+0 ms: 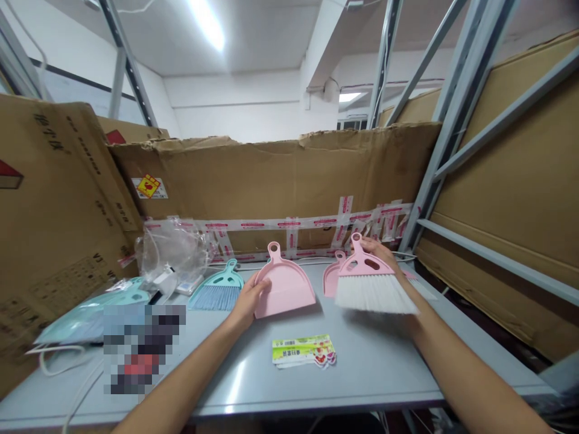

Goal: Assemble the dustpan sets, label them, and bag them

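A pink dustpan [287, 286] is upright in my left hand [250, 298], whose fingers grip its left edge. My right hand [373, 248] holds a pink hand brush [375, 289] near its handle; the white bristles point down and most of the fingers are behind the brush. Another pink dustpan [332, 278] stands partly hidden behind that brush. Left of my left hand sits a teal brush with blue bristles [221, 295] on a teal dustpan. A small pile of yellow-green and white printed cards [304, 351] lies on the table in front of the held dustpan.
The grey table [253, 386] has a cardboard wall [271, 181] behind it. At the left are bagged teal items [81, 316], crumpled clear plastic [172, 247], white cables and a pixelated patch. Metal shelf posts [434, 175] and a large carton [511, 199] stand at the right.
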The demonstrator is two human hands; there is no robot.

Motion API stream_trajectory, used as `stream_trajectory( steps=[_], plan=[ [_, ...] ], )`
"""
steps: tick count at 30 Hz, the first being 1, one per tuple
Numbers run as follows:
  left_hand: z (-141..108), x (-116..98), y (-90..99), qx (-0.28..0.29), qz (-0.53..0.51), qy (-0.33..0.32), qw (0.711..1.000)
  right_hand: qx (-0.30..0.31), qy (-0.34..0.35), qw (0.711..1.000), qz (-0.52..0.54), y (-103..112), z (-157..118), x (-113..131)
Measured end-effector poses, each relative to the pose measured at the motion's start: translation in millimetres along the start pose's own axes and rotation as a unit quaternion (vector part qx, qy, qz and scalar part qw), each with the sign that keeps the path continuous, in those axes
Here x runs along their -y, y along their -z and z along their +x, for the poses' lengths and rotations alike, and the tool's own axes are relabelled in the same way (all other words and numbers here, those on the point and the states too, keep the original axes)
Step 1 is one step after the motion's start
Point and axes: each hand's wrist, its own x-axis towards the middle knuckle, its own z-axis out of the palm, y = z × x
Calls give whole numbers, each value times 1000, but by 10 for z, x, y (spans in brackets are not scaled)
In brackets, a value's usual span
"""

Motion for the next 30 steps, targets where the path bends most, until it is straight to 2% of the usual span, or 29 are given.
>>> stream_trajectory(
  steps=[6, 10, 15, 20, 22, 25, 30],
  plan=[
    [-77, -20, -43, 16, 19, -18, 1000, 136, -116, 981, 72, -343, -256, -135],
    [-123, 30, -99, 44, 74, -81, 993, 146, -133, 976, 97, -630, -506, -198],
    [-207, 7, -243, 63, 104, -132, 984, 143, -78, 980, 114, -926, -672, -217],
    [-248, -40, -321, 92, 139, -153, 974, 172, -8, 982, 71, -1016, -671, -271],
    [-256, -32, -323, 84, 147, -166, 971, 171, 33, 984, 37, -1019, -687, -290],
    [-281, -21, -326, 75, 150, -172, 971, 134, 95, 985, -45, -1017, -748, -272],
    [-315, -23, -334, 105, 142, -190, 966, 74, 216, 952, -203, -1000, -818, -214]
  ],
)
